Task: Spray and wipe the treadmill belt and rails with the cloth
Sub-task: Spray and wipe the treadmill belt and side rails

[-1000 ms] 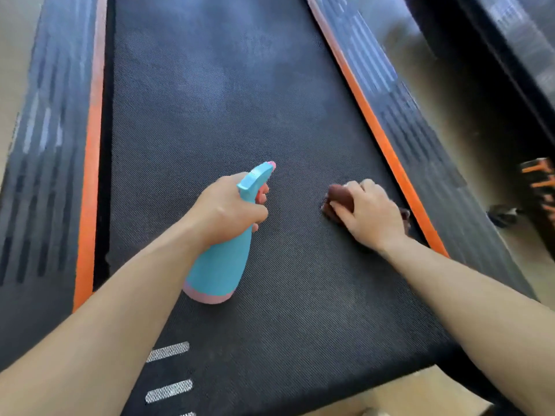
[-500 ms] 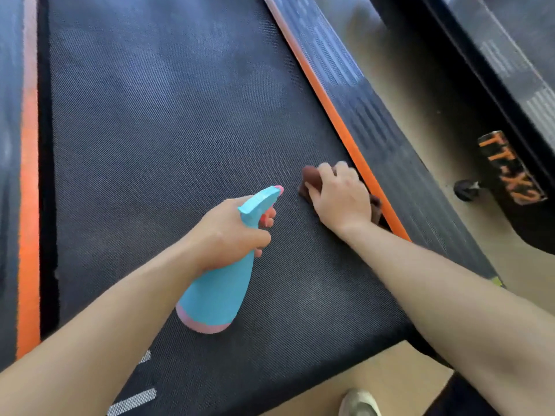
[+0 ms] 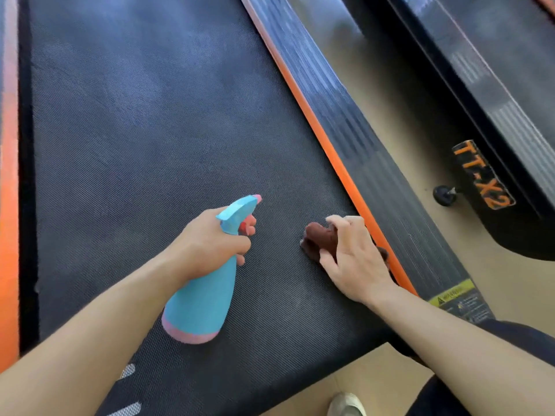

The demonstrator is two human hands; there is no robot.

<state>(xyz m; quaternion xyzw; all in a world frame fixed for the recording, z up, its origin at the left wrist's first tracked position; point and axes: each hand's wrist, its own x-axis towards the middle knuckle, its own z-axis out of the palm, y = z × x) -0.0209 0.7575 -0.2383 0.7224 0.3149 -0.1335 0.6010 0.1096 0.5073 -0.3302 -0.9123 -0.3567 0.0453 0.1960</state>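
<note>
Two hands are at work on the treadmill belt [image 3: 150, 130]. The left hand [image 3: 210, 238] is wrapped round the neck of the blue spray bottle [image 3: 201, 301] with a finger on the pink trigger. The nozzle aims up the belt, apparently ready to wet the next stretch. The right hand [image 3: 354, 259] has its fingers bent over the bunched brown cloth [image 3: 319, 237] and its thumb against the side, pressing it to the belt beside the orange edge of the right rail [image 3: 345, 115]. That position suits wiping the margin. A second ago the cloth lay further in from that edge. The bottle grip is unchanged. The view has swung right, bringing the neighbouring machine [image 3: 480, 175] into sight.
</note>
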